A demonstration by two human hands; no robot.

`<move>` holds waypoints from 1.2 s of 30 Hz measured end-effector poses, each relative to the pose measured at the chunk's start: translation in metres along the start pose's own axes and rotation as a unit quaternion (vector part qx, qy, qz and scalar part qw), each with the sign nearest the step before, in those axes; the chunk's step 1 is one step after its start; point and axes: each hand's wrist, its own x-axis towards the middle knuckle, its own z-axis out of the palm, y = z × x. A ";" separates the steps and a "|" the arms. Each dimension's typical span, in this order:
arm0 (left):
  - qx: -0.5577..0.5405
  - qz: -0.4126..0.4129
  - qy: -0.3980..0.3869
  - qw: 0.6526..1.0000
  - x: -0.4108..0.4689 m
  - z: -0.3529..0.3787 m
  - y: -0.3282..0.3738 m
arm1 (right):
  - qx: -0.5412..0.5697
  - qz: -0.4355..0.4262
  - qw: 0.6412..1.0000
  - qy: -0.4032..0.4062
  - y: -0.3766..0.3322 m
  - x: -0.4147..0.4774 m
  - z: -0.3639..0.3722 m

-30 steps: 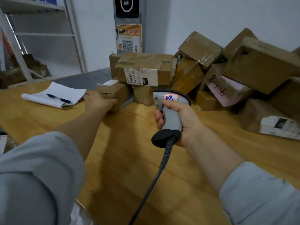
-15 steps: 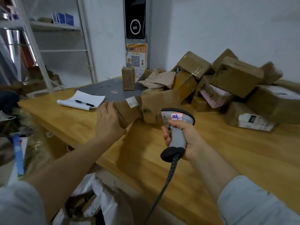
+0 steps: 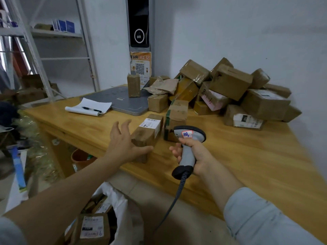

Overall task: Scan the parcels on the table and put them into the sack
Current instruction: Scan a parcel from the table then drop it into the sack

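Left hand: the left hand [image 3: 123, 144] is stretched out over the near edge of the light wooden table [image 3: 247, 165]. The fingers are straight and spread wide. The thumb lies across the near end of the long brown cardboard parcel with a white label [image 3: 148, 133], and the palm sits just beside its left face. No finger is curled round it.
Right hand: the right hand [image 3: 192, 152] is wrapped round the handle of the grey handheld barcode scanner [image 3: 187, 144]. The scanner head points away from the person, and a black cable [image 3: 177, 193] hangs from the handle base.
Labelled parcel: it lies on the table at the near edge, with the label on its top face.
Neighbouring parcel: a brown box with green tape [image 3: 176, 117] stands just beside it on the right, behind the scanner head.
Parcel stock: a heap of brown cardboard boxes [image 3: 230, 89] fills the far right corner of the table, against the wall.
Sack: the white woven sack [image 3: 122, 209] stands open on the floor below the near edge. A labelled brown box [image 3: 92, 227] is visible inside.
Other items: a white notepad with a pen [image 3: 88, 108] lies near the far left corner, beside a flat grey platform [image 3: 123, 101].
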 end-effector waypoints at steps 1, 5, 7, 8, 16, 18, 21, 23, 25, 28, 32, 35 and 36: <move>-0.008 -0.034 -0.008 0.999 0.003 0.001 0.005 | -0.007 -0.001 1.000 -0.001 0.001 -0.003 0.000; -0.031 -0.095 -0.031 0.994 0.012 0.006 0.012 | -0.054 -0.012 0.998 -0.012 0.002 -0.011 0.003; -0.011 -0.081 -0.022 0.996 0.011 0.004 0.012 | -0.082 -0.022 0.996 -0.016 0.001 -0.014 0.004; 0.011 -0.062 -0.018 0.998 0.010 0.001 0.010 | -0.095 -0.027 0.995 -0.017 0.000 -0.014 0.005; 0.150 0.097 0.092 0.980 -0.023 -0.025 -0.023 | -0.043 -0.023 0.998 -0.046 0.014 -0.017 0.030; 0.149 0.092 0.119 0.977 -0.031 -0.029 -0.027 | -0.005 -0.025 0.998 -0.054 0.018 -0.021 0.041; 0.126 0.082 0.146 0.978 -0.039 -0.031 -0.033 | 0.055 -0.025 0.996 -0.066 0.021 -0.027 0.056; 0.121 0.079 0.156 0.977 -0.043 -0.031 -0.036 | 0.081 -0.027 0.994 -0.071 0.022 -0.032 0.064; 0.120 0.075 0.165 0.976 -0.046 -0.033 -0.036 | 0.097 -0.032 0.992 -0.070 0.022 -0.036 0.070; 0.121 0.068 0.169 0.976 -0.050 -0.034 -0.035 | 0.108 -0.042 0.991 -0.067 0.021 -0.043 0.078; 0.123 0.056 0.171 0.976 -0.053 -0.038 -0.034 | 0.123 -0.053 0.989 -0.067 0.020 -0.050 0.082; 0.127 0.053 0.172 0.976 -0.053 -0.040 -0.032 | 0.122 -0.057 0.989 -0.068 0.019 -0.053 0.085; 0.125 0.052 0.172 0.976 -0.054 -0.041 -0.032 | 0.120 -0.058 0.989 -0.069 0.019 -0.054 0.085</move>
